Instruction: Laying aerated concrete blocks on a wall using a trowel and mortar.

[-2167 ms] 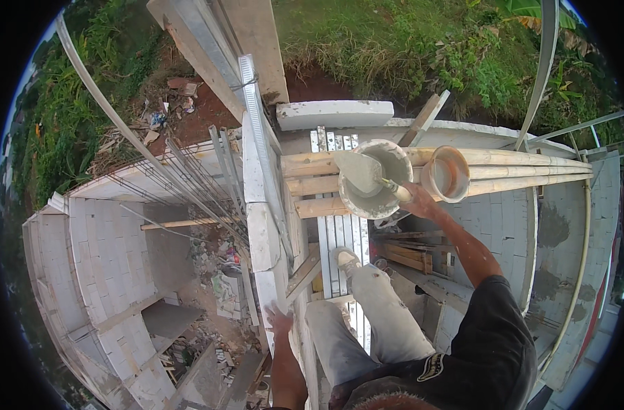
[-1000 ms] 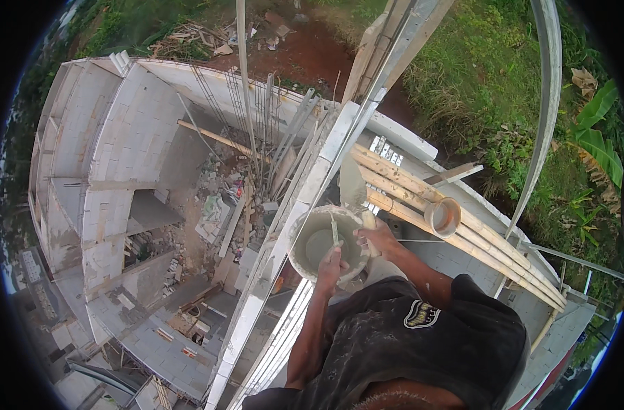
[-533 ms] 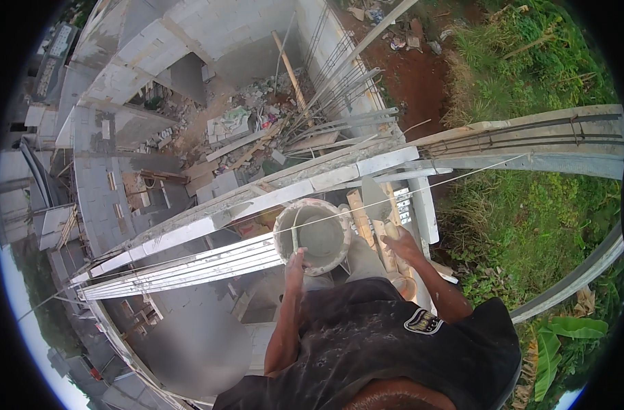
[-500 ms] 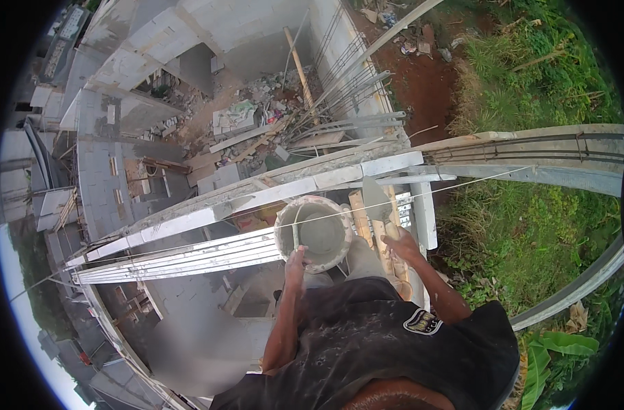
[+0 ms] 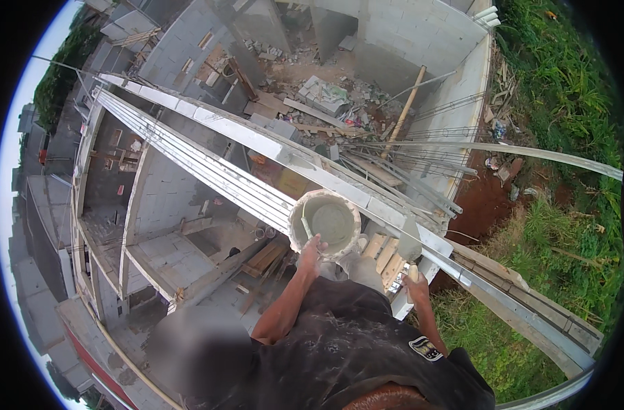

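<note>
A round bucket (image 5: 356,217) crusted with dried mortar stands in front of my body, with grey wet mortar (image 5: 331,224) inside. My left hand (image 5: 313,250) is closed around the bucket's handle (image 5: 305,222) at the near left rim. Off to the right, my right hand (image 5: 416,288) grips the pale handle of a trowel (image 5: 409,240). The trowel's grey blade points away from me, over the white-topped wall edge. Wooden slats (image 5: 387,254) lie between the bucket and the trowel.
A long white-topped wall (image 5: 257,142) runs diagonally past the bucket, beside white ridged beams (image 5: 189,162). Far below lie rubble and planks (image 5: 326,102). Metal bars (image 5: 408,174) rest beyond the wall. Green slope (image 5: 558,239) drops off at right; lower rooms (image 5: 168,191) open at left.
My view has turned, so the wall now slants down to the right. The trowel, still in my right hand, sits farther right and lower. My left hand stays on the bucket's handle.
</note>
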`<state>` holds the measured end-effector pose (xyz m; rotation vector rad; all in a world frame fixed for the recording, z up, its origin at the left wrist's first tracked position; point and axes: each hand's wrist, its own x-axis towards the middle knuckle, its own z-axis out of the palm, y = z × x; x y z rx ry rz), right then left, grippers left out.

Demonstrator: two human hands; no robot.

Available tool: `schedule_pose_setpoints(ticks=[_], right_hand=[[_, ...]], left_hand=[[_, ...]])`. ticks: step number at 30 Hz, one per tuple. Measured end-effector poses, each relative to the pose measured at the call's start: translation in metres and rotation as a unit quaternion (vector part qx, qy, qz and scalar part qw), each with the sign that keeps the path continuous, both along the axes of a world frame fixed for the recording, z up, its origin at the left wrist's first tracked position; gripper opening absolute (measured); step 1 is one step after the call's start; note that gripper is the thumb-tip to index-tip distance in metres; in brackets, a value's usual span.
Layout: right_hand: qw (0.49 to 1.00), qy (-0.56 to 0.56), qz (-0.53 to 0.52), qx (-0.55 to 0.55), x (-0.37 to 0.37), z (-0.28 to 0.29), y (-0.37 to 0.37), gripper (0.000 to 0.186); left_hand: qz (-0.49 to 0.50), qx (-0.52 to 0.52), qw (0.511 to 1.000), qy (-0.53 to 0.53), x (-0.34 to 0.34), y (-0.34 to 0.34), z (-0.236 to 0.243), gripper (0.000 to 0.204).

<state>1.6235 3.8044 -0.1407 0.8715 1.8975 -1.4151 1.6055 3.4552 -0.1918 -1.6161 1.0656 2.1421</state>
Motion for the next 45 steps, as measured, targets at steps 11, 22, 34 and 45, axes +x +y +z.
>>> schedule_pose_setpoints(ticks=[11, 22, 34, 45], right_hand=[[0.999, -0.037, 0.017, 0.023, -0.024, -0.009, -0.015, 0.027], [0.945, 0.051, 0.311, 0.084, -0.131, -0.030, -0.023, 0.039], [0.946, 0.067, 0.307, 0.079, -0.184, -0.115, -0.046, 0.027], [0.907, 0.215, 0.353, -0.086, -0.201, -0.210, -0.137, 0.032]], left_hand=[[0.157, -0.040, 0.987, -0.021, -0.006, -0.067, -0.042, 0.048], [0.239, -0.118, 0.964, 0.013, 0.018, -0.083, -0.098, 0.048], [0.185, -0.124, 0.975, 0.008, 0.008, -0.116, -0.187, 0.038], [0.087, -0.260, 0.961, 0.016, 0.053, -0.108, -0.287, 0.055]])
